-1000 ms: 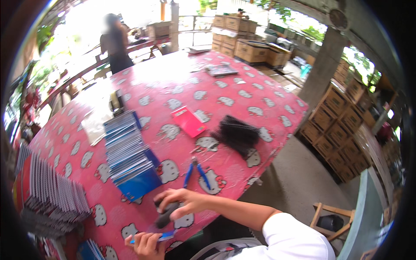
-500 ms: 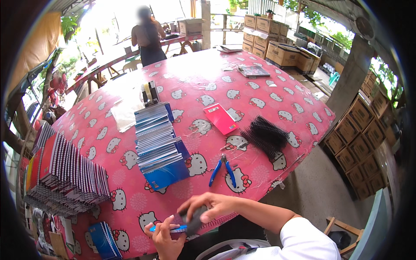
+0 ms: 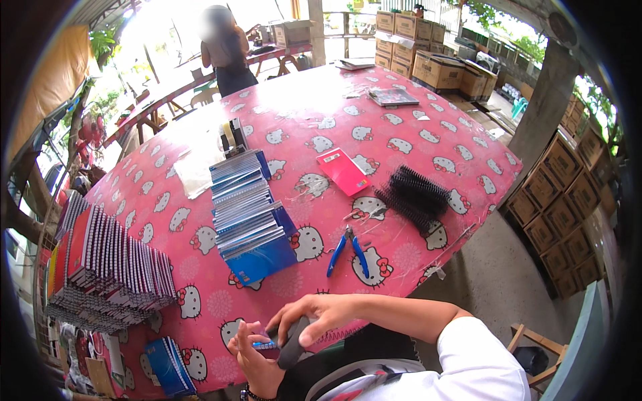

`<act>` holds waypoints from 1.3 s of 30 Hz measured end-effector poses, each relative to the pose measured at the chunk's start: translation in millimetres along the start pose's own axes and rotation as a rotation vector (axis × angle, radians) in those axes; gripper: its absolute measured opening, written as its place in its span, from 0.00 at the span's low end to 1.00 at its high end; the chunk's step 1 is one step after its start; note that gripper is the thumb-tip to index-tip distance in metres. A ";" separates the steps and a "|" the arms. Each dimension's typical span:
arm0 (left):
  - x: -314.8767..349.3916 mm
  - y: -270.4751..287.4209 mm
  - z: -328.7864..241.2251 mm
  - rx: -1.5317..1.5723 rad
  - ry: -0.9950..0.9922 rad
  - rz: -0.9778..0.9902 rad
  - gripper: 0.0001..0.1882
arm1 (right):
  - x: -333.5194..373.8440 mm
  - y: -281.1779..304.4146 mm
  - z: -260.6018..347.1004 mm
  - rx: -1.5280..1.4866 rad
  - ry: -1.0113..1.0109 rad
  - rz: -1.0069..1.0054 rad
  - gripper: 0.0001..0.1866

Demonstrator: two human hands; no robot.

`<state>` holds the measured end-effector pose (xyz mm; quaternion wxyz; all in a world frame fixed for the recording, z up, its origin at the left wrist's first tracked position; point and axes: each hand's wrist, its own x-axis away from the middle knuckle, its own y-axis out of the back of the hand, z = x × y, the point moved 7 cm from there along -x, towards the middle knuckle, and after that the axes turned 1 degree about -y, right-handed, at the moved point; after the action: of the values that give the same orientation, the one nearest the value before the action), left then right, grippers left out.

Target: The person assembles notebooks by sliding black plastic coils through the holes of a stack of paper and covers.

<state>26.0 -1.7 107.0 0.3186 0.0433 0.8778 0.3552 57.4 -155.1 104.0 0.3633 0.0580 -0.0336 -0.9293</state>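
My left hand (image 3: 257,361) has its fingers around the end of a small blue notebook (image 3: 265,345), most of which is hidden. From above, my right hand (image 3: 319,319) grips a dark grey, rounded block-like object (image 3: 292,345) against that notebook; its exact kind does not show. A thin wire spiral coil (image 3: 340,335) stretches rightward from beneath my right hand. Beyond the hands, blue-handled cutting pliers (image 3: 348,252) lie with their handles spread toward me. A long row of blue spiral notebooks (image 3: 257,264) leans to their left.
Black spiral coils (image 3: 414,197) are heaped right of a pink notebook (image 3: 344,172). At left rises a tall notebook stack (image 3: 110,267), with several blue notebooks (image 3: 170,367) nearer me. A tape dispenser (image 3: 232,137) stands behind the row. Someone (image 3: 227,60) stands beyond the table.
The grey object, tilted and blurred before, now stands more upright between my hands. Less of the blue notebook shows. The whole view has shifted slightly.
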 end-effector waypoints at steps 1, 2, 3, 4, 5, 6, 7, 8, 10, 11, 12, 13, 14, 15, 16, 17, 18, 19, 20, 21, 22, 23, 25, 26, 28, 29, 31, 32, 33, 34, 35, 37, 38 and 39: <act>0.3 -1.6 2.0 0.003 0.007 -0.004 0.55 | -1.9 -7.6 1.2 -0.068 0.021 0.044 0.24; 1.3 -1.8 3.1 0.006 0.015 -0.007 0.55 | -7.1 -1.1 -7.0 0.307 -0.023 -0.026 0.25; 0.0 -1.8 2.2 -0.005 0.022 0.007 0.55 | -10.8 13.5 -17.2 0.424 -0.213 -0.055 0.25; -0.9 -1.0 0.3 -0.017 0.029 0.021 0.55 | -9.6 15.1 -19.9 0.325 -0.149 -0.076 0.25; -1.7 -1.1 -0.5 -0.029 0.035 0.035 0.55 | -7.6 15.4 -21.2 0.225 -0.086 -0.096 0.25; -1.8 0.4 0.1 -0.094 -0.005 0.082 0.56 | -7.2 9.1 -16.9 0.144 -0.046 -0.079 0.25; -3.5 8.6 1.2 -0.135 -0.016 -0.018 0.56 | -6.3 2.1 -8.9 0.062 -0.007 -0.063 0.25; -5.3 15.4 2.3 -0.175 -0.028 -0.117 0.56 | -5.5 -2.2 -3.9 -0.019 0.031 -0.047 0.25; -6.4 31.6 10.4 -0.050 -0.022 -0.271 0.52 | -10.1 9.3 -21.9 0.114 -0.100 -0.079 0.25; -0.1 28.2 28.9 0.227 0.143 -0.231 0.50 | -11.2 14.0 -29.5 0.180 -0.167 -0.094 0.25; 9.4 20.9 44.6 0.503 0.314 -0.198 0.49 | -10.1 10.1 -23.2 0.030 -0.064 -0.103 0.25; 18.6 8.4 58.2 0.779 0.484 -0.164 0.48 | -12.0 3.6 -20.9 -0.076 -0.043 -0.055 0.25; 21.8 -3.3 61.9 0.983 0.492 -0.170 0.37 | -14.6 -2.8 -17.6 -0.182 -0.023 -0.004 0.25; 23.9 -10.6 64.1 0.972 0.489 -0.139 0.34 | -14.8 -9.3 -16.2 -0.295 -0.011 0.045 0.24; 26.2 -16.2 66.1 0.959 0.487 -0.111 0.30 | -16.2 1.5 -15.6 0.091 -0.047 -0.026 0.23; 29.6 -18.7 67.3 0.945 0.484 -0.087 0.26 | -20.1 14.9 -32.7 0.236 -0.221 -0.061 0.22; 25.2 -18.7 62.2 0.902 0.485 -0.069 0.19 | -18.4 23.4 -21.9 0.328 -0.188 -0.143 0.21; 24.1 -18.3 61.1 0.913 0.483 -0.058 0.18 | -15.0 28.8 -11.4 0.419 -0.151 -0.224 0.21; 24.4 -18.0 61.7 0.924 0.481 -0.049 0.18 | -19.3 23.9 -13.3 0.041 0.036 -0.238 0.21; 27.8 -18.4 63.4 0.934 0.496 -0.039 0.17 | -23.7 15.9 -11.1 0.044 0.034 -0.184 0.22; 25.4 -14.5 61.2 0.919 0.416 -0.006 0.15 | -28.8 7.4 -4.2 0.039 0.030 -0.125 0.23; 27.3 -14.0 68.5 0.926 0.421 -0.012 0.15 | -35.1 2.4 0.9 0.034 0.028 -0.062 0.24; 22.7 -13.6 64.2 0.821 0.379 0.033 0.14 | -41.9 22.0 -21.4 0.422 -0.269 -0.091 0.24; 22.0 -19.3 64.2 0.900 0.421 0.021 0.13 | -34.6 18.8 -19.4 0.060 -0.201 -0.112 0.22; 21.6 -28.2 69.0 0.940 0.356 0.067 0.13 | -31.2 11.1 -10.7 -0.312 -0.064 -0.073 0.22; 18.5 -29.0 66.0 0.921 0.328 0.071 0.13 | -31.4 5.9 -5.7 -0.328 0.011 -0.037 0.23; 19.6 -27.8 67.6 1.009 0.398 0.052 0.13 | -38.9 17.8 -15.6 0.190 -0.244 -0.171 0.28; 23.3 -25.9 66.9 1.005 0.398 0.041 0.13 | -36.6 13.0 -15.3 -0.017 -0.197 -0.133 0.25; 25.2 -25.5 67.2 1.005 0.393 0.026 0.13 | -36.6 7.7 -12.7 -0.219 -0.153 -0.093 0.23; 25.9 -24.3 67.2 1.007 0.387 0.015 0.13 | -39.5 1.1 -8.3 -0.181 -0.090 -0.052 0.23; 25.7 -23.3 68.7 1.004 0.410 0.014 0.12 | -43.7 -5.1 -2.1 -0.146 -0.027 -0.014 0.24; 19.2 -24.2 65.3 1.018 0.441 0.040 0.12 | -40.8 11.6 -15.0 0.166 -0.153 -0.168 0.25; 18.0 -23.7 61.2 0.955 0.385 0.050 0.12 | -33.1 19.6 -15.5 0.290 -0.132 -0.212 0.27; 17.0 -24.0 60.2 0.951 0.383 0.049 0.12 | -30.9 24.8 -11.4 0.413 -0.101 -0.244 0.29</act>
<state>51.6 21.5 49.6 0.0889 0.1382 0.9836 -0.0744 98.1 -152.6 97.9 0.2268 0.0878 -0.2336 -0.9414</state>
